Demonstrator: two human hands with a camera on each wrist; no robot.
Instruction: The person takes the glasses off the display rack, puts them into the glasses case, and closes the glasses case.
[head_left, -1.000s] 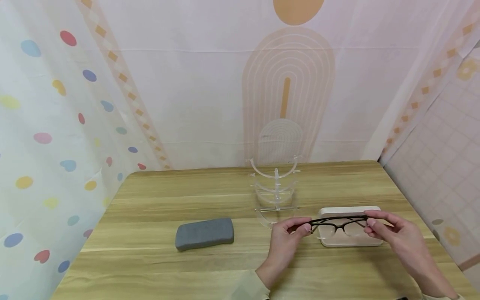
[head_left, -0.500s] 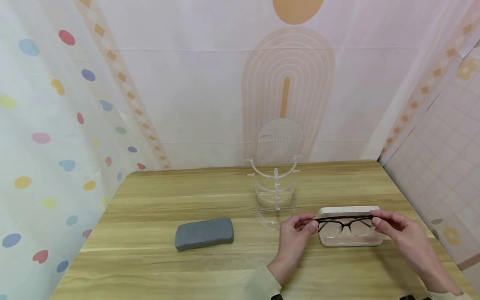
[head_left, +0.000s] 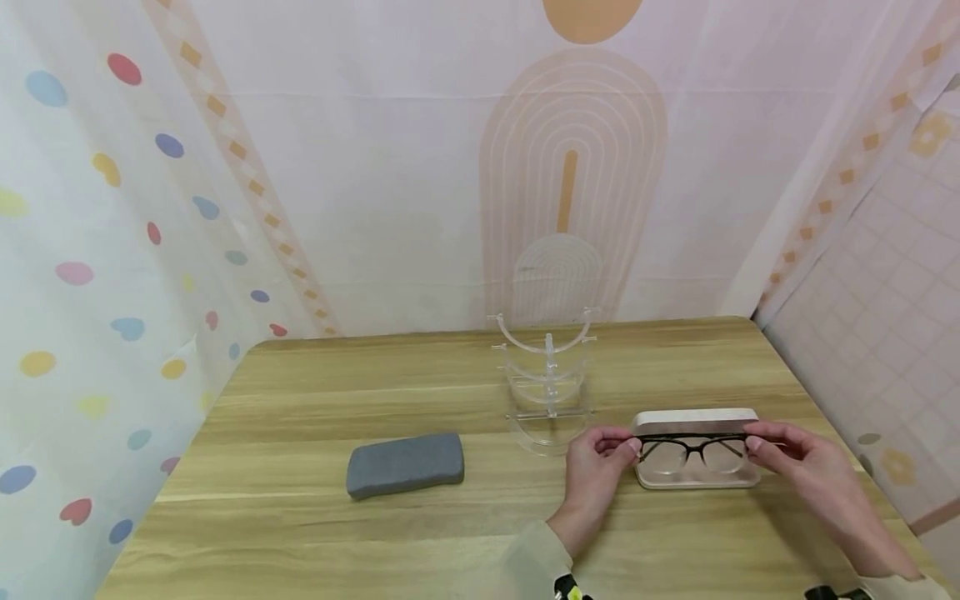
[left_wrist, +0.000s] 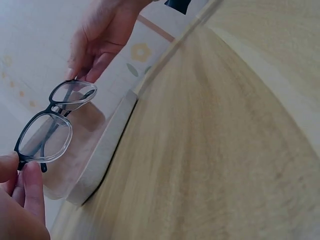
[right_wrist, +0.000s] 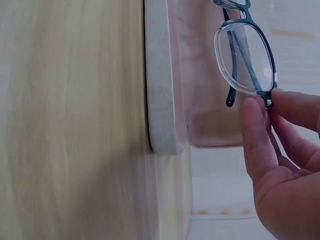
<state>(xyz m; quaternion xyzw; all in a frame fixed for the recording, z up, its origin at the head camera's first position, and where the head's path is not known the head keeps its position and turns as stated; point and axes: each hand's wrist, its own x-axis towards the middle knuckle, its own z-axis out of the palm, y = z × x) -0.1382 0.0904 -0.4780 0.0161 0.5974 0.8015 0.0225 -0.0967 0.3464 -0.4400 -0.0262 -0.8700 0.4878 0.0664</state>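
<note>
Dark-rimmed eyeglasses (head_left: 693, 450) with folded temples hang level between both hands, over an open pale glasses case (head_left: 697, 481). My left hand (head_left: 596, 471) pinches the left end of the frame between thumb and fingers. At the other end, my right hand (head_left: 806, 467) pinches the frame corner in the same way. In the left wrist view the eyeglasses (left_wrist: 52, 115) are apart from the case (left_wrist: 102, 155), whose raised lid has a pinkish lining. The right wrist view shows the thumb and fingers at the hinge of the eyeglasses (right_wrist: 247, 60).
A clear tiered eyeglasses stand (head_left: 550, 379) is behind and left of the hands. Farther left, a grey glasses case (head_left: 406, 466) lies closed on the wooden table (head_left: 300, 533). Patterned curtains (head_left: 390, 183) border the table's back and sides.
Both hands have moved the eyeglasses slightly to the right, so that they sit more squarely over the open case. The grip at both ends is unchanged.
</note>
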